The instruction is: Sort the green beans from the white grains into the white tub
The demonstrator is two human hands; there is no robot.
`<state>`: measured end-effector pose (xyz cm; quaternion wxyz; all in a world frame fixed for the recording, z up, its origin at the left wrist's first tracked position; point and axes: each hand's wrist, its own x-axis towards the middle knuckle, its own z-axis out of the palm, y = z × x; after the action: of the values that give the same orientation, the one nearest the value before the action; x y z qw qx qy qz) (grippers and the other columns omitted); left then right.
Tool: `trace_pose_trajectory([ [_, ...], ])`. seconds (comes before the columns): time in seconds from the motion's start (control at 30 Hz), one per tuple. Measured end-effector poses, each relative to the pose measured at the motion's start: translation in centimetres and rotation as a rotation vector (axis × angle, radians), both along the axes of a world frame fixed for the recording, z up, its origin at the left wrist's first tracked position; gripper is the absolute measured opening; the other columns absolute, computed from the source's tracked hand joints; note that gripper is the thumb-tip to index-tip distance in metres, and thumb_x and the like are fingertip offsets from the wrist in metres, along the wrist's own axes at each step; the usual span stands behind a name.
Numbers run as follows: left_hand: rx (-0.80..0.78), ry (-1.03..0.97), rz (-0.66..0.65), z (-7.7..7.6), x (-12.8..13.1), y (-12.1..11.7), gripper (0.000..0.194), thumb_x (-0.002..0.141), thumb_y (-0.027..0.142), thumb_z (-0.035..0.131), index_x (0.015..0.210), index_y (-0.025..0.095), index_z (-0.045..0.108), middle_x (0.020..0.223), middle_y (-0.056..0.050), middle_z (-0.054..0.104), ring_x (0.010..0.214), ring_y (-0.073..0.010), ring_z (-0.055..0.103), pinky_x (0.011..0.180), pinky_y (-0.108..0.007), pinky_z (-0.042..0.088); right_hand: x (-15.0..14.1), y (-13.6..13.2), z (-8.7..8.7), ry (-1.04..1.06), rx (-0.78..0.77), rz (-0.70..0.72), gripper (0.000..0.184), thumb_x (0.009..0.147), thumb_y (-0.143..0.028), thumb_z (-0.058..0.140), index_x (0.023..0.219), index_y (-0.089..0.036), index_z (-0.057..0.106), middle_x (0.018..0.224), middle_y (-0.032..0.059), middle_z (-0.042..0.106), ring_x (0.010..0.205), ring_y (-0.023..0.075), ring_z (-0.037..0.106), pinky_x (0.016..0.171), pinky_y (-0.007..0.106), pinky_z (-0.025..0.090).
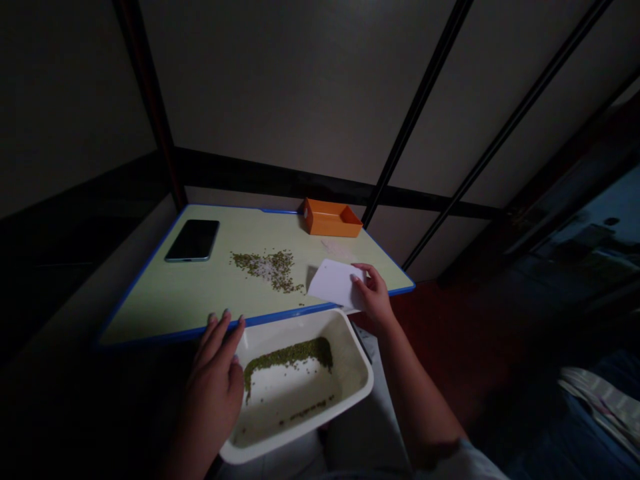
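The person's right hand (373,293) grasped a white card (334,283) at its right end, thumb on the upper face. The card was tilted above the table's near edge, just beside the green beans (285,270), which lay loosely scattered with some pale grains among them. Its face showed plain white with a small dark speck.

The left hand (215,377) lay at the left end of a white tub (285,387), fingers extended towards the table edge; I could not tell whether they gripped the rim. The tub sat at the near edge of the table (200,293), above the person's lap. Inside, more beans (295,353) were banked along the far side, with a few strays on the bottom.

At the table's far right corner stood an open orange box (333,227), a round white mark on its left end too small to read. A phone (194,240) lay on the left, screen dark. The tabletop was pale with a blue border.
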<state>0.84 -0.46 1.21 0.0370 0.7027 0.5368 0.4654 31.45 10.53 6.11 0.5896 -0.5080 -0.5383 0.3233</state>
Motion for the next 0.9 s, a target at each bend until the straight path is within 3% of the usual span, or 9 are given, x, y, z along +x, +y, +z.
trace_pose_trajectory([
  [0.23, 0.011, 0.015, -0.008, 0.0, -0.1, 0.0, 0.056, 0.086, 0.015, 0.043, 0.141, 0.023, 0.051, 0.154, -0.007, 0.04, 0.144, -0.031, 0.029, 0.116, -0.049, 0.032, -0.7, 0.1, 0.2, -0.007, -0.008, -0.004, 0.039, 0.071, -0.044, 0.071, 0.101, -0.023, 0.061, 0.075, 0.0002, 0.06, 0.058, 0.0141, 0.046, 0.051, 0.025, 0.034],
  [0.4, -0.031, -0.01, 0.006, 0.0, 0.0, 0.0, 0.059, 0.084, 0.014, 0.045, 0.142, 0.025, 0.051, 0.153, -0.006, 0.042, 0.144, -0.0312, 0.031, 0.116, -0.05, 0.031, -0.6, -0.1, 0.4, 0.017, 0.018, 0.019, 0.037, 0.07, -0.044, 0.072, 0.099, -0.023, 0.061, 0.088, 0.0032, 0.065, 0.065, 0.0152, 0.052, 0.053, 0.024, 0.037],
  [0.9, 0.011, 0.004, -0.012, -0.1, 0.0, 0.0, 0.056, 0.087, 0.015, 0.043, 0.141, 0.024, 0.05, 0.154, -0.006, 0.04, 0.144, -0.0303, 0.029, 0.116, -0.048, 0.033, -1.1, 0.1, -0.1, -0.007, -0.004, 0.003, 0.038, 0.072, -0.043, 0.071, 0.103, -0.023, 0.061, 0.081, 0.0021, 0.063, 0.062, 0.0153, 0.05, 0.052, 0.025, 0.037],
])
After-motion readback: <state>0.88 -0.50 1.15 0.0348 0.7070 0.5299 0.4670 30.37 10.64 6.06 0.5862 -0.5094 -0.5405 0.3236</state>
